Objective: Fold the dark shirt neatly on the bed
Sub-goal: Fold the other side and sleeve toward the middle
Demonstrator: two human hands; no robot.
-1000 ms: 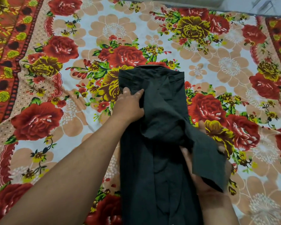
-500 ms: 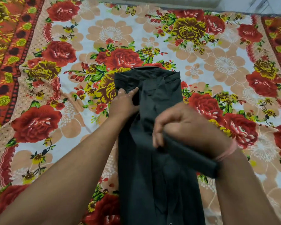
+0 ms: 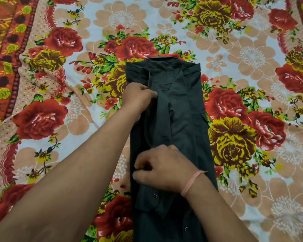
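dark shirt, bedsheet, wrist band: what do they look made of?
Dark shirt: thin woven cloth, likely cotton or a blend, matte; it creases sharply and lies flat. Its buttons: glossy, plastic or metal, cannot tell. Bedsheet: printed woven cotton-like fabric, matte, soft wrinkles. Wrist band: pinkish thread or cord, frayed end.

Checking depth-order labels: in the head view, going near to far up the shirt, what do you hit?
Near to far: sleeve cuff → right hand → left hand → collar of the dark shirt → floral bedsheet.
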